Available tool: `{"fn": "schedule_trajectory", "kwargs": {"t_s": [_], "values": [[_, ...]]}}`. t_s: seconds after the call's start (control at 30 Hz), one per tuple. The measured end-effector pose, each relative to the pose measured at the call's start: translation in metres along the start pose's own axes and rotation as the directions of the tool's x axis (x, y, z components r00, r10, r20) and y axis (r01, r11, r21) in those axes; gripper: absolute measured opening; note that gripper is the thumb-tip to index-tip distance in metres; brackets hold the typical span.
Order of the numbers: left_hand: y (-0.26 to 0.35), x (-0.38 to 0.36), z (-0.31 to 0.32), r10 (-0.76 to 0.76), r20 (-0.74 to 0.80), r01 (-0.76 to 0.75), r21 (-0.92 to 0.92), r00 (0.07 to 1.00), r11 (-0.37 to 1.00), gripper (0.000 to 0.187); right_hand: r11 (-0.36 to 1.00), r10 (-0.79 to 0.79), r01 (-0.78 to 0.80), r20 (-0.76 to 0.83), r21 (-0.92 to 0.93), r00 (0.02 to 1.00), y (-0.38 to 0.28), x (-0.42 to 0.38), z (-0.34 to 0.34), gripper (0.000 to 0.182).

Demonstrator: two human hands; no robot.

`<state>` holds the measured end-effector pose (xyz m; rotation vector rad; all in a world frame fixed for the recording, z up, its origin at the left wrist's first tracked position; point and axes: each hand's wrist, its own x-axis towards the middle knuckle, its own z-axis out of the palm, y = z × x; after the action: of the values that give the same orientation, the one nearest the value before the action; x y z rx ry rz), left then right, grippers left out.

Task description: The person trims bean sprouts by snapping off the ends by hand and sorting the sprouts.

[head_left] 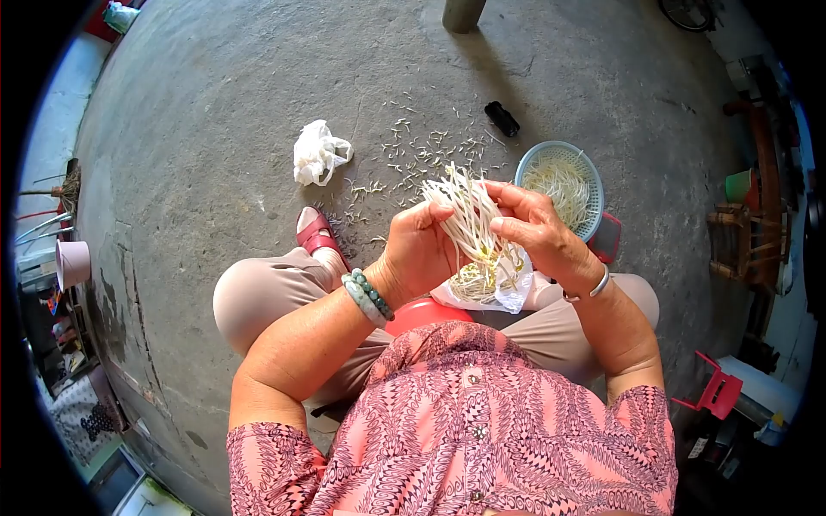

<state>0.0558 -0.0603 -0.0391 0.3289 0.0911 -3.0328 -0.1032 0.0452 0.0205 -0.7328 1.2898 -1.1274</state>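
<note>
A bunch of long white bean sprouts [469,206] is held up between my two hands, some yellow heads hanging at its lower end. My left hand [417,245] closes round the left side of the bunch, thumb at its top. On the right side, the fingers and thumb of my right hand [538,224] pinch at the sprouts. Below them, more sprouts [473,284] lie in an open white plastic bag [514,297] between my legs. Right of my right hand stands a light blue colander [527,156] with sprouts [559,185] in it.
Sprout pieces [439,142] lie scattered on the concrete floor ahead. A crumpled white plastic bag [320,153] is left of them, and a black object [502,119] lies to their right. A post [463,15] stands farther off. Under the colander's near side shows something red [607,238].
</note>
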Motion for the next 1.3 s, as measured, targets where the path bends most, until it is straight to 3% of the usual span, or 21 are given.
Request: {"fn": "schedule_trajectory", "kwargs": {"t_s": [0.1,0.4,0.5,0.6,0.7,0.8,0.93,1.03,1.3], "values": [[0.000,0.000,-0.007,-0.011,0.079,0.015,-0.046,0.997,0.999,0.046,0.999,-0.029,0.028,-0.018,-0.044,0.999,-0.001,-0.001,0.002,0.051],[0.000,0.001,-0.006,0.000,0.022,0.000,0.004,1.000,1.000,0.047,0.977,-0.084,0.070,-0.066,-0.199,0.994,0.004,0.000,-0.003,0.043],[0.001,0.001,0.003,-0.027,0.111,0.020,0.058,0.993,0.998,0.048,0.990,-0.007,-0.009,-0.110,-0.143,0.994,0.002,0.000,-0.006,0.042],[0.001,0.001,0.008,-0.026,0.089,0.021,0.059,0.996,0.998,0.051,0.995,-0.029,0.009,-0.196,-0.103,0.980,-0.003,-0.002,-0.001,0.043],[0.001,0.000,0.003,-0.019,0.035,0.018,0.018,0.999,1.000,0.053,0.980,-0.122,0.087,-0.195,-0.181,0.973,0.004,-0.002,-0.002,0.046],[-0.001,0.001,0.002,0.003,-0.063,0.003,0.099,0.998,0.995,0.054,0.892,-0.212,0.132,-0.144,-0.432,0.967,0.010,-0.002,-0.002,0.051],[-0.003,0.002,0.005,-0.027,-0.017,0.028,0.108,1.000,0.994,0.054,0.836,-0.222,0.113,-0.143,-0.537,0.964,0.014,-0.002,0.005,0.056],[-0.002,0.002,0.003,-0.029,-0.035,0.031,0.078,0.999,0.996,0.053,0.912,-0.202,0.126,-0.159,-0.391,0.967,0.016,0.000,0.002,0.053],[-0.001,0.002,0.003,-0.024,-0.021,0.025,0.034,0.999,0.999,0.051,0.934,-0.162,0.102,-0.152,-0.341,0.975,0.025,0.004,-0.004,0.055]]}}
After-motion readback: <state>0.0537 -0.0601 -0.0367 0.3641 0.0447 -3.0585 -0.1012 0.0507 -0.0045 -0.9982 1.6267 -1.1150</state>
